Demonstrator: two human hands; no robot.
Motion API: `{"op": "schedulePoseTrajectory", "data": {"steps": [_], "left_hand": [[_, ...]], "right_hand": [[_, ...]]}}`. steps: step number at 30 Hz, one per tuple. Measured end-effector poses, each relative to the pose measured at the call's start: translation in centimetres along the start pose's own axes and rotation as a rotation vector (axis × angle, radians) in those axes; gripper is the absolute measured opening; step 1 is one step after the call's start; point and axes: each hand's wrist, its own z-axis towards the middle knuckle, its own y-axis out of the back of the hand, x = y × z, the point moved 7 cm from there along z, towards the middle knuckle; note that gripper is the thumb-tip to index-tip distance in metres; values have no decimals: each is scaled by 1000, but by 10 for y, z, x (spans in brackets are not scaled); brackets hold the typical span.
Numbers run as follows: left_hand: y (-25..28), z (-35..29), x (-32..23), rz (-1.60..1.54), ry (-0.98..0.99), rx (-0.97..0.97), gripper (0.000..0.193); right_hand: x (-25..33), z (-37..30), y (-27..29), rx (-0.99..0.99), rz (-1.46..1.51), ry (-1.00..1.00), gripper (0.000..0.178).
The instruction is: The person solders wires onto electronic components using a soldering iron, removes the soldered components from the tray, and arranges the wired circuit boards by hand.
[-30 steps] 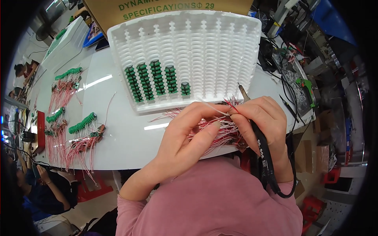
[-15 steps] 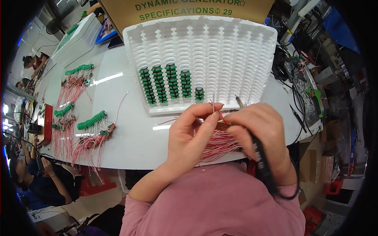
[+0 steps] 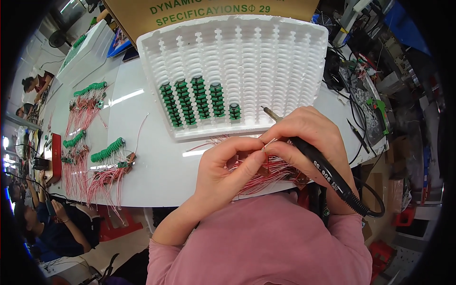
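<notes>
My right hand is closed around a black soldering iron, whose metal tip points up and left over the foam tray's near edge. Its thumb and forefinger also meet at the thin white wire ends. Pinched on these same thin wires, my left hand faces it, fingertips almost touching the right ones. Below both hands lies a bundle of red and white wires, partly covered by them. Just beyond stands a white foam tray with several columns of green-and-black ring-shaped parts in its left slots.
On the left of the table lie several green coil stacks with trailing red and white wires. A cardboard box stands behind the tray. At right are black cables, a green tool and a black pen-like tool. People sit at far left.
My hands have come together at the wire ends. The soldering iron has swung to a flatter slant, its tip moving left, and its handle now shows more fully.
</notes>
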Motion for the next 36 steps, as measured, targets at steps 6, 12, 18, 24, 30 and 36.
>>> {"op": "schedulePoseTrajectory", "data": {"steps": [6,12,18,24,30,36], "left_hand": [[-2,3,-6,160,-113,19,16],[1,1,2,-36,26,42,14],[4,1,4,-62,94,55,14],[8,5,6,-120,140,-9,15],[7,5,7,-33,117,33,15],[11,6,10,7,101,21,16]], "right_hand": [[4,-1,-1,-37,-70,57,13],[4,0,-3,-23,-61,51,15],[3,0,-5,-16,-98,85,14],[1,1,-7,-3,-74,76,14],[-2,1,-6,11,-113,91,15],[-6,0,-9,8,-125,84,14]]}}
